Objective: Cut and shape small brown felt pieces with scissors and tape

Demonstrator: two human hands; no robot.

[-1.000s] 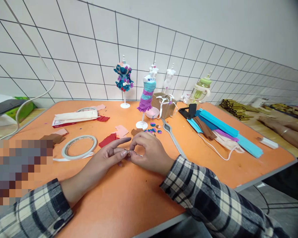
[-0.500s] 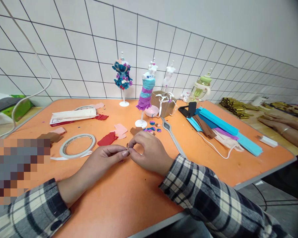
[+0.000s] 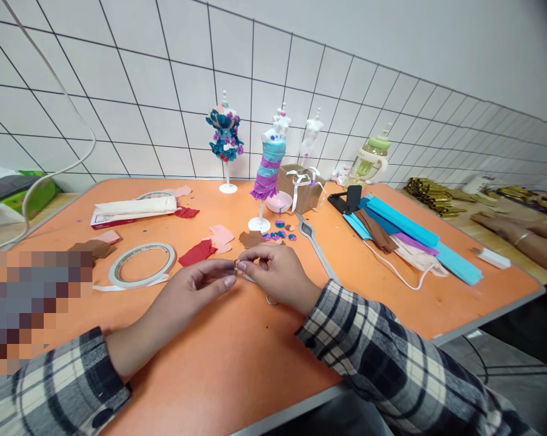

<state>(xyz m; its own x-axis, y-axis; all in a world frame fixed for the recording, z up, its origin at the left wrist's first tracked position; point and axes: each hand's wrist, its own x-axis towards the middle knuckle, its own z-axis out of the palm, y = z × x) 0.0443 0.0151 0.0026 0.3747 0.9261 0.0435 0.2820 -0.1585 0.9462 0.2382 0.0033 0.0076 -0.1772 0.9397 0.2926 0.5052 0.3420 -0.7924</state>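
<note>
At the middle of the orange table, my two hands meet at the fingertips. A tiny brown paper-like piece is pinched there, partly hidden. My left hand has its fingers and thumb around the piece from the left. My right hand has thumb and forefinger closed at it from the right. A ring handle and a thin metal strip show under my right hand, seemingly small scissors held in the palm. Just beyond lie brown paper scraps, a red scrap and purple-blue paper flowers.
Behind stand a dress form in blue and purple strips, a flower-covered form, a cardboard box and a bottle. A tape roll lies left, folded crepe paper right. Another person's hands rest far right.
My right hand has shifted slightly, its thumb now stretched toward the small piece. The ring handle has come into view beneath it. The left finger and thumb have moved a little apart.
</note>
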